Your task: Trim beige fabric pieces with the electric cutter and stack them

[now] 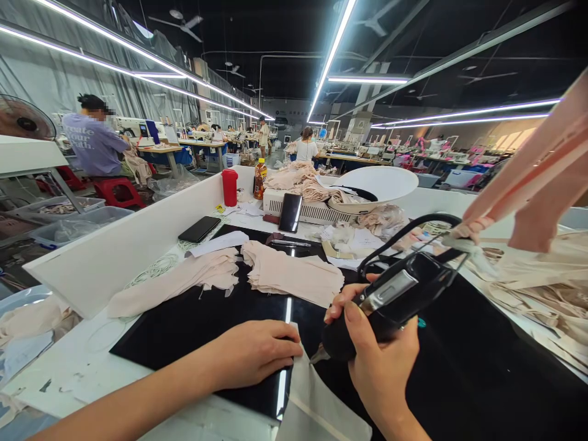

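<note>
- Our left hand (264, 355) lies fingers together, touching the pale cloth (316, 401) near its upper end; we cannot tell whether it pinches.
- Our right hand (383, 361) wraps round the black tool (413, 291), its tip at the cloth's edge.
- We have the cloth near us, partly over the black board (468, 349).

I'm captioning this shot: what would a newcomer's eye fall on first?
Probably the black handheld tool in the right hand, its pointed tip at the pale fabric that the left hand touches, low in the middle. Next, perhaps, the pink strips slanting in from the upper right. Then the bright red container standing toward the far side of the white tabletop.
</note>
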`<control>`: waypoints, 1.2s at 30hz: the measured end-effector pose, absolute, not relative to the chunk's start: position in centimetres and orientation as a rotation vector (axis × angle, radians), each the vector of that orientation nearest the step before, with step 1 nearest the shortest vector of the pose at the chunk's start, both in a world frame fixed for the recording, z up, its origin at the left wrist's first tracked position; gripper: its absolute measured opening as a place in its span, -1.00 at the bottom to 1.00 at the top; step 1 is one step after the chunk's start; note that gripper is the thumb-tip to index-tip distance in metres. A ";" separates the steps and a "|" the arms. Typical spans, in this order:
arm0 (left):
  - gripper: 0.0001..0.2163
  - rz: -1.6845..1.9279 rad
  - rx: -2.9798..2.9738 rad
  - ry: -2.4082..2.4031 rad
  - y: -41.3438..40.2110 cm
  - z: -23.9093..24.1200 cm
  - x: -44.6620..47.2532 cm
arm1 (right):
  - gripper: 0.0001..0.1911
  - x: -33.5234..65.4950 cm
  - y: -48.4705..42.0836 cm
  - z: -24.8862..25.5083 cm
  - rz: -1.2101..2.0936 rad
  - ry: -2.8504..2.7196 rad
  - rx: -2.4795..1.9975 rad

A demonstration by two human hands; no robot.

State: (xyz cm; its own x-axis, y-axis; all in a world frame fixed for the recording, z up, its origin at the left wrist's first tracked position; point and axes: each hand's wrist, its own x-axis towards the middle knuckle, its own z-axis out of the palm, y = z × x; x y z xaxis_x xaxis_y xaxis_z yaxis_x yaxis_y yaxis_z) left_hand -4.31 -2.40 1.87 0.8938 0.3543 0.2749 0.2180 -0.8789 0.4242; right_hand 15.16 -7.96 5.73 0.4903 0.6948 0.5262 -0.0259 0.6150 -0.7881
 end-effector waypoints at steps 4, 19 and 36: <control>-0.75 0.471 2.687 0.433 -2.4 1.7 -4.4 | -0.68 15.1 -7.8 5.9 0.504 -0.963 -0.815; -0.75 0.498 2.686 0.418 -2.5 1.4 -4.4 | -0.69 14.6 -6.2 5.7 0.500 -0.928 -0.856; -0.90 0.397 2.953 0.746 -2.1 1.1 -2.9 | -0.53 19.2 -7.1 6.7 0.293 -1.004 -1.109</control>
State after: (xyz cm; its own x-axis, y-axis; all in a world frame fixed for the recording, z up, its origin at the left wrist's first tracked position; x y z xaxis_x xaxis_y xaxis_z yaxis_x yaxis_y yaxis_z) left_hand -2.86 -2.15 1.06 0.8487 0.4757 0.2311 0.4575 -0.8796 0.1304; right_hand 19.17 -7.10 6.73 0.5513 0.6486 0.5248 0.2650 0.4604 -0.8473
